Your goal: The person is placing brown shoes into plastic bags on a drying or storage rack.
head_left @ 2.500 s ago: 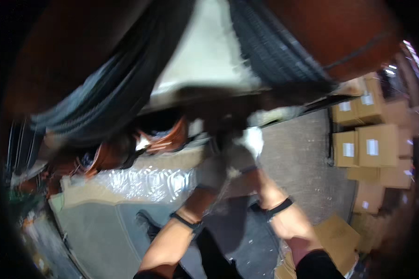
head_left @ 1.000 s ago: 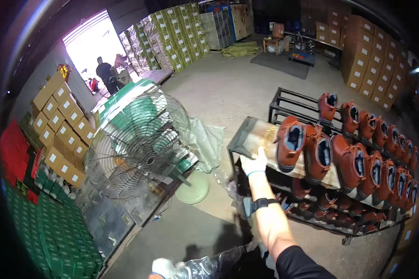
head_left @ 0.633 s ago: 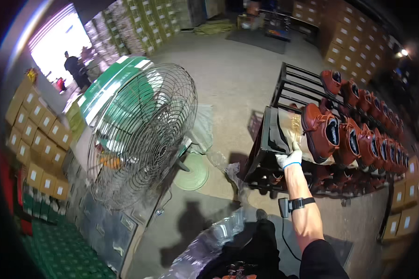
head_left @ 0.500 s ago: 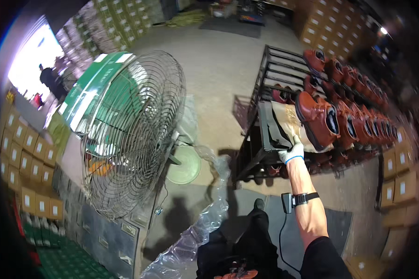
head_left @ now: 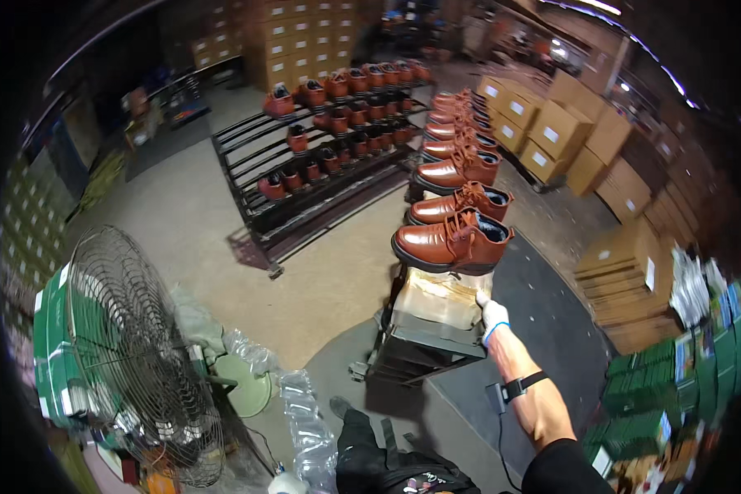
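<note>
Already racked: shoes [head_left: 445, 241] | right hand [head_left: 493, 315] clamped on rack [head_left: 433, 342] | left hand [head_left: 288, 484]: cannot tell | remainder unclear

Dark metal rack [head_left: 438, 344], glossy brown lace-up shoes [head_left: 453, 243] upright atop

There are two racks [head_left: 424, 344], one fan [head_left: 140, 354], one wrist strap [head_left: 525, 384] and over twenty brown shoes [head_left: 453, 240].

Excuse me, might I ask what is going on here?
The person's gloved right-hand grip holds the right edge of the near rack, whose top carries a row of brown lace-up shoes. The gloved left-hand grip shows at the picture's lower edge, beside clear plastic wrap. Another shoe rack stands beyond.
</note>
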The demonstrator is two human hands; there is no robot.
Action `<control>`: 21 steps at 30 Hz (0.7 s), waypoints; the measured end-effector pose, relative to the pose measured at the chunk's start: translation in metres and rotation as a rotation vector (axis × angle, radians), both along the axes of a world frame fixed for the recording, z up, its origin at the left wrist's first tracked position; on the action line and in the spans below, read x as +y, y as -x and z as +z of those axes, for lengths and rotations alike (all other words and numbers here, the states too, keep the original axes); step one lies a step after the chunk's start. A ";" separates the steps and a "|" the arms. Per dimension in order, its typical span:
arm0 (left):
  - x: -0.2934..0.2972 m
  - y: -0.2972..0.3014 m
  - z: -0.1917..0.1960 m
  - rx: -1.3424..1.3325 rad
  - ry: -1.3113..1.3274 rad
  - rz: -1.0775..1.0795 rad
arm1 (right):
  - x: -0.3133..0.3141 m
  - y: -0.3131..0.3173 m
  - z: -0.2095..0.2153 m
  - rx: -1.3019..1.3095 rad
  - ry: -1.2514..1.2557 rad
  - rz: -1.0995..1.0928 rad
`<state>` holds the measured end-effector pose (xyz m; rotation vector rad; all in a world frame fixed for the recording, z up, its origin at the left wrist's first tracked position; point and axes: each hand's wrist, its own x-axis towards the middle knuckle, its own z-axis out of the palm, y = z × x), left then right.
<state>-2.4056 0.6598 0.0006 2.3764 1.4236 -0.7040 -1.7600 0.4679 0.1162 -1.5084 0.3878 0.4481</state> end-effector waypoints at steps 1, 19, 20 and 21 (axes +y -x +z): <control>0.013 -0.001 0.006 -0.030 0.002 -0.051 | -0.034 -0.004 -0.002 -0.117 0.127 -0.008; 0.207 -0.569 0.076 -1.154 0.563 -0.350 | -0.255 0.206 0.037 -0.014 1.360 -0.150; 0.221 -0.618 0.071 -1.185 0.681 -0.391 | -0.233 0.225 0.027 0.021 1.372 -0.209; 0.224 -0.663 0.054 -1.128 0.741 -0.446 | -0.232 0.245 0.017 0.044 1.395 -0.258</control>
